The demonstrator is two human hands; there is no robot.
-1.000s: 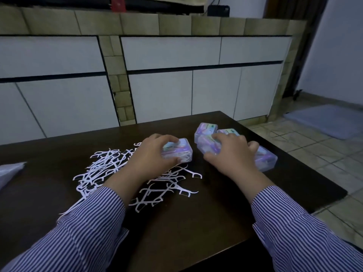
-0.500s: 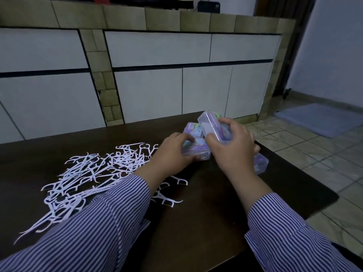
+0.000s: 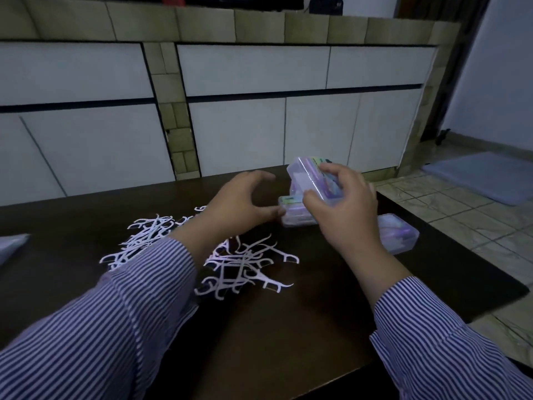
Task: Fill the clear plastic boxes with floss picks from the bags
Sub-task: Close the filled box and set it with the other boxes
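since the earlier frame the right hand [image 3: 343,209] has lifted its clear, purple-tinted plastic box [image 3: 314,180] higher and tilted it more, while the left hand [image 3: 239,203] has let go of the box it pressed and now arches with curled fingers holding nothing, its thumb tip just touching that second clear box [image 3: 294,215].

right fingers and thumb wrap the raised box at its long sides; it hangs just above the second box. a third clear box [image 3: 399,233] lies flat, to the right of the second box, near the edge of the dark wooden table [image 3: 288,342]. loose white floss picks [image 3: 239,267] sprawl in front of and to the left of the second box.

to do this step well, i judge the left hand should steady the raised box so the lid can be opened level, then feed picks in aligned. whether any lid is open, i cannot tell. a pale plastic bag [image 3: 11,246] sits far to the left of the second box.
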